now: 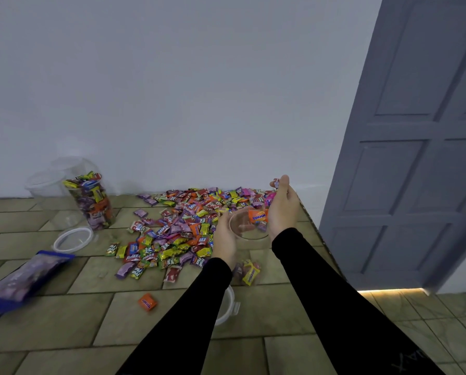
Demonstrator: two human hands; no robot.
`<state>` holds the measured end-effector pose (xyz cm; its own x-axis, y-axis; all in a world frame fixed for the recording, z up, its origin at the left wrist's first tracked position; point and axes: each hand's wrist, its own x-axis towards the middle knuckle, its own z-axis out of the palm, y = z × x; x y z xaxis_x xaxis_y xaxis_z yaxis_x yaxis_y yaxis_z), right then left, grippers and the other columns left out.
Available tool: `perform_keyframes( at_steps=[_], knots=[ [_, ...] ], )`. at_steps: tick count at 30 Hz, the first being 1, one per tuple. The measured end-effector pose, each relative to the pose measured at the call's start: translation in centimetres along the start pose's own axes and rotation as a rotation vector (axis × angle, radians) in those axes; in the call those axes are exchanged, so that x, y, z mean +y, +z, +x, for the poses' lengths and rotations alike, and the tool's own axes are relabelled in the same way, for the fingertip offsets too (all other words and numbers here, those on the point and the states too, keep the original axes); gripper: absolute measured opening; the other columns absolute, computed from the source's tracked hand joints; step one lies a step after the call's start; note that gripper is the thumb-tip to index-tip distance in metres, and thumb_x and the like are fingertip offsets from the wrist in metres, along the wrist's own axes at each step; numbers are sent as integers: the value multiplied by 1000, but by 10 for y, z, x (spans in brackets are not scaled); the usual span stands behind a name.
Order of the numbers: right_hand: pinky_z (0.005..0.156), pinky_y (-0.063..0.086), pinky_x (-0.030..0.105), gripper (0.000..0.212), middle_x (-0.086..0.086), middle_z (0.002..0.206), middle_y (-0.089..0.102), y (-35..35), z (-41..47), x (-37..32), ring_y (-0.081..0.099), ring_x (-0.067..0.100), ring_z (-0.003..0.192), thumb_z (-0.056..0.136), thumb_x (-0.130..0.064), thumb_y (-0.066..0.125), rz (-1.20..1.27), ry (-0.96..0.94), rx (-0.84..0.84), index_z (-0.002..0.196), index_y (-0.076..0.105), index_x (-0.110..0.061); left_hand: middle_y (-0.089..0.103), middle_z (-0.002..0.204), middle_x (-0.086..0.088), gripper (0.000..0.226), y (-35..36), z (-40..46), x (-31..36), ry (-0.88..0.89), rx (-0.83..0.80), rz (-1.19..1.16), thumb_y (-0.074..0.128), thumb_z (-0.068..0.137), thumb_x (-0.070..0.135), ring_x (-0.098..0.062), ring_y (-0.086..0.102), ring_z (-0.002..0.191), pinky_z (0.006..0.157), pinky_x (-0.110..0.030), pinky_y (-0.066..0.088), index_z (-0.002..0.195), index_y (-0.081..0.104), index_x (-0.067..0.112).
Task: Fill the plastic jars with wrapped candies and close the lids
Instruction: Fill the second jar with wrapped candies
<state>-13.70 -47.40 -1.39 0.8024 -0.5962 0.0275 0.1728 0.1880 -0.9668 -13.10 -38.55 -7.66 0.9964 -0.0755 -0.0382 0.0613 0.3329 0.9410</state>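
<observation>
Just this side of the candy pile (188, 226), between my two hands, stands the open clear jar (249, 234) I am filling; I take it as my landmark. My left hand (225, 236) curls against its left wall, fingers bent round the rim, to steady it while sweets go in. My right hand (283, 205) hovers at the jar's right and a little above, fingers curled round a few wrapped sweets, with an orange candy (257, 215) at the mouth, dropping or about to drop, I cannot tell which. Only a few sweets show near the jar's bottom, so I judge this jar barely begun.

Its likely lid (230, 304) lies nearer me than the jar, half hidden under my left sleeve, within reach for closing. Far left of the jar stands a filled jar (93, 207), apparently still open, with a white lid ring (73, 239) on the floor beside it. A blue candy bag (23, 280) lies further left and nearer me, and one stray orange sweet (147, 301) sits on the tiles left of the lid
</observation>
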Motion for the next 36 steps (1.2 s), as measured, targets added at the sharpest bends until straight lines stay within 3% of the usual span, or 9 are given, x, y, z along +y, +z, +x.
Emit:
perform_keyframes(
  at_steps=[2, 5, 11, 14, 17, 20, 24, 31, 36],
  knots=[
    [98, 46, 39, 34, -22, 91, 55, 0, 1, 0, 56, 8, 97, 100, -49, 35, 22, -4, -15, 87, 59, -30, 69, 112, -19, 56, -2, 3, -3, -16, 11, -20, 23, 101, 33, -32, 63, 94, 90, -46, 47, 108, 72, 6],
    [97, 48, 42, 26, -18, 91, 58, 0, -1, 0, 59, 16, 103, 99, -45, 40, 58, 2, -25, 79, 56, -36, 74, 102, -12, 55, -2, 5, -5, -24, 24, -9, 20, 100, 26, -29, 62, 88, 68, -33, 47, 108, 70, 3],
    [89, 48, 49, 23, -4, 92, 65, 1, -4, -2, 63, 32, 104, 79, -44, 47, 56, 39, -41, 80, 64, -28, 74, 99, -11, 55, 1, 2, -5, -23, 24, 6, 21, 99, 26, -25, 63, 85, 68, -30, 45, 110, 70, 0],
    [93, 47, 41, 21, -7, 92, 58, -1, -2, -2, 59, 24, 105, 95, -25, 43, 26, 4, -55, 87, 61, -19, 74, 96, -10, 55, 2, 2, -5, -25, 38, -11, 22, 100, 26, -22, 62, 81, 62, -25, 45, 108, 70, 1],
    [76, 48, 35, 26, -3, 88, 56, -3, -1, -2, 59, 21, 89, 97, -14, 38, -6, -56, -84, 85, 62, -13, 74, 97, -11, 53, 2, 2, -5, -31, 51, -33, 23, 100, 25, -22, 61, 81, 57, -21, 47, 106, 71, 2],
    [47, 41, 25, 23, 11, 69, 51, -3, -2, 0, 51, 19, 50, 89, -6, 43, 17, -57, -116, 71, 57, -4, 73, 100, -13, 53, 2, 1, -5, -37, 47, -47, 23, 100, 25, -22, 61, 80, 48, -15, 44, 108, 70, 0],
    [43, 32, 23, 15, 0, 48, 45, -4, -7, -2, 39, 19, 37, 70, -9, 45, 91, -68, -163, 58, 53, -6, 72, 99, -14, 53, 2, 0, -3, -29, 49, -49, 22, 101, 24, -20, 61, 76, 48, -17, 44, 103, 71, 3],
    [46, 41, 24, 19, 10, 60, 47, -2, -4, 1, 49, 24, 44, 50, -7, 35, 49, -91, -278, 55, 52, -4, 72, 105, -15, 52, 2, 1, -5, -47, 60, -33, 25, 99, 28, -24, 61, 82, 60, -27, 44, 111, 68, 2],
    [40, 38, 18, 31, 12, 64, 59, -3, -7, -2, 52, 16, 44, 72, 10, 33, 10, -37, -297, 66, 61, -2, 72, 95, -12, 49, 2, 0, -2, -20, 50, -35, 25, 101, 24, -21, 63, 73, 53, -22, 46, 103, 69, 3]
  ],
)
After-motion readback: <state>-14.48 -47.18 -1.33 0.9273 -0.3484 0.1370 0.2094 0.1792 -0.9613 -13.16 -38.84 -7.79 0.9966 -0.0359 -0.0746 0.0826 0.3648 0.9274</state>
